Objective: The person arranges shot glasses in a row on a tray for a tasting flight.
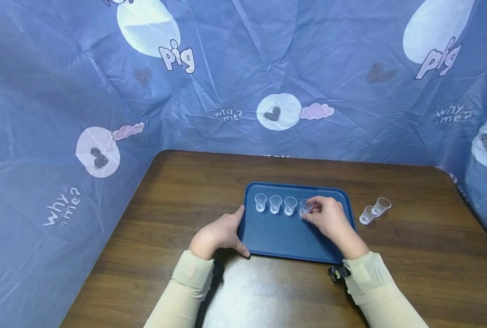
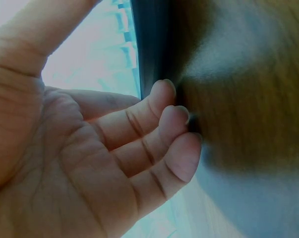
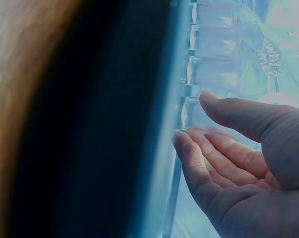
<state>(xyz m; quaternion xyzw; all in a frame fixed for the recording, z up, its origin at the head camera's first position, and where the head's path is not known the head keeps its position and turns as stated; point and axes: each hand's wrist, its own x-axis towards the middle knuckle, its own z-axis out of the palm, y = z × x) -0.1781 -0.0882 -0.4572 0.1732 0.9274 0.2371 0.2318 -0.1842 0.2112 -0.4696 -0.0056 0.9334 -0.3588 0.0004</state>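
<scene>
On the blue tray [image 1: 284, 239], three clear small plastic cups [image 1: 275, 205] stand upright in a row near its far edge. At the right end of that row, my right hand [image 1: 329, 216] holds another clear cup [image 1: 306, 207] between thumb and fingers. This cup's base [image 3: 184, 114] is at the tray surface in the right wrist view. My left hand [image 1: 222, 233] rests at the tray's left side, one digit along the left edge and another by the front corner. Its fingers [image 2: 181, 153] look relaxed and slightly bent in the left wrist view.
Two more clear cups [image 1: 375, 210] are on the brown wooden table [image 1: 423, 237] to the right of the tray, close together and looking tilted. A blue printed cloth [image 1: 227, 82] hangs behind the table and at its sides.
</scene>
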